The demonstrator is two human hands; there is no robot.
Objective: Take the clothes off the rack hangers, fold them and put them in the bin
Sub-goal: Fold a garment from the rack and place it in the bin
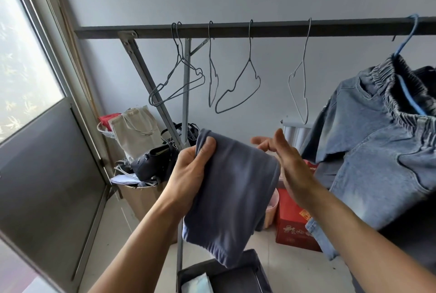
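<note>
One folded blue-grey garment [231, 189] hangs at ctr frame, long axis near vertical, top end far and up, btm end down and near, dangling just over the far rim of the dark bin [238, 281]. L hand [191, 170] grips its upper left corner, thumb on the near face, fingers curled behind, so the cloth hangs below and to the right of the grip. R hand [290, 165] is flat w/ fingers straight, holding nothing, at the garment's upper right edge; contact looks likely but can't tell for sure. One pale item [195, 284] lies in the bin's left part. On the rack bar [236, 30]: five bare wire hangers [249, 52], plus one blue hanger [410, 95] at far right carrying denim clothes [377, 151].
</note>
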